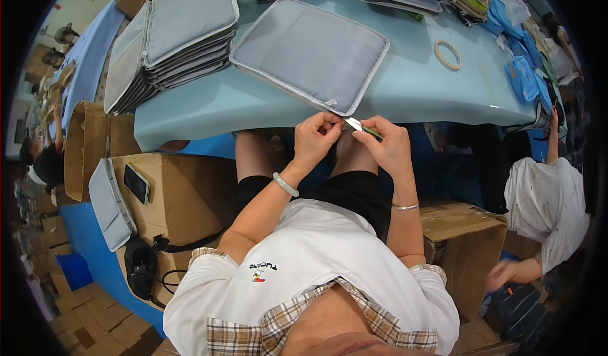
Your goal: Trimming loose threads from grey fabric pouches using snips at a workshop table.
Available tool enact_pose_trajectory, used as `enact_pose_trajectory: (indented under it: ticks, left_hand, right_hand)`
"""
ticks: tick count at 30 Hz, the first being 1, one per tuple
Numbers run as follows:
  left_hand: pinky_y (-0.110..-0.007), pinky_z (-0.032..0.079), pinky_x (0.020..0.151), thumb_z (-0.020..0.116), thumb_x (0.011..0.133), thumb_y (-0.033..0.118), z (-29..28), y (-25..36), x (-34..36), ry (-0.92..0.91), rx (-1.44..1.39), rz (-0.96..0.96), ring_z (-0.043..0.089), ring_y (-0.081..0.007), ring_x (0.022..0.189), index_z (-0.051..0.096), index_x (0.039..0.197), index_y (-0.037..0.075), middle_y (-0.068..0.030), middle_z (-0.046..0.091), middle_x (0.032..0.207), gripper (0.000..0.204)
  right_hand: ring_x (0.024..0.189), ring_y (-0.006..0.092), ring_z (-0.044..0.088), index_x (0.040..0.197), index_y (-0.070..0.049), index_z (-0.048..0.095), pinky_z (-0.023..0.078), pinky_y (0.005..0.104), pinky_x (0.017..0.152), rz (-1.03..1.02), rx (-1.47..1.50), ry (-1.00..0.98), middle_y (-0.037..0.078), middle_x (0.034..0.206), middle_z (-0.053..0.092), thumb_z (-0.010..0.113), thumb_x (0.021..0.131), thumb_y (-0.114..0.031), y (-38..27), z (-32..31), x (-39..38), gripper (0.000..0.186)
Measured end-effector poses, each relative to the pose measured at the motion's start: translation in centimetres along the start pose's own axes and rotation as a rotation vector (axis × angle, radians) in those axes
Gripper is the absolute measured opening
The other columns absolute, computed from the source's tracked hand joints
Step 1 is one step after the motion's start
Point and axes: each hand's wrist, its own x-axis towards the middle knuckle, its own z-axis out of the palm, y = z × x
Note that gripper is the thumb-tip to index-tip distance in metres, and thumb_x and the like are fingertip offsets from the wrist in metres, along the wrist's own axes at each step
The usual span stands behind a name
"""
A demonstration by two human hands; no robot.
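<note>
A grey padded sleeve point(310, 55) with pale bound edges lies flat on the table, one corner pointing toward me at the front edge. At that corner my left hand point(315, 142) is closed in a pinch on the binding. My right hand point(389, 146) is closed around small thread snips point(354, 124) with silver blades and a green handle. The blades point left, close beside the sleeve's corner and my left fingertips. Any thread between them is too small to make out.
The light blue table point(430, 93) carries a tall stack of grey sleeves point(190, 24) at left and more at the back. A tape roll point(447, 55) lies right. A cardboard box point(183, 188) with a phone point(136, 184) stands left. A co-worker point(544, 198) is at right.
</note>
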Motion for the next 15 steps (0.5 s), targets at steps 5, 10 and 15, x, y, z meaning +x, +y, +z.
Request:
enact_pose_trajectory:
  ticks: [5,10,15]
  left_hand:
    - [-0.024,0.043,0.05,0.073,0.079,0.009,0.0,0.0,0.1,0.005,-0.002,0.006,0.052,-0.0078,0.051,0.069,0.083,0.003,-0.0029,0.06,0.059,0.009]
    - [-0.025,0.043,0.05,0.073,0.079,0.012,-0.5,-0.5,-0.1,-0.009,0.013,-0.009,0.054,-0.0092,0.051,0.069,0.082,0.003,-0.0045,0.061,0.059,0.01]
    - [-0.023,0.044,0.051,0.075,0.082,0.013,-3.0,-1.5,-0.4,-0.157,0.185,0.021,0.057,-0.0075,0.055,0.068,0.08,0.001,-0.0028,0.065,0.064,0.014]
  right_hand:
    - [0.064,0.0269,0.068,0.087,-0.004,0.069,0.048,0.0309,0.056,0.017,0.005,0.006,0.012,0.074,0.07,0.075,0.077,-0.028,0.0,0.0,0.1,0.027]
    - [0.065,0.0094,0.063,0.089,0.002,0.067,0.046,0.0241,0.06,0.012,-0.04,-0.049,0.009,0.072,0.07,0.075,0.077,-0.014,-0.4,-0.2,0.1,0.021]
    - [0.062,0.0057,0.052,0.096,0.001,0.061,0.042,0.0209,0.059,-0.017,0.13,-0.035,0.002,0.071,0.062,0.075,0.077,-0.007,0.0,-0.5,-0.9,0.025]
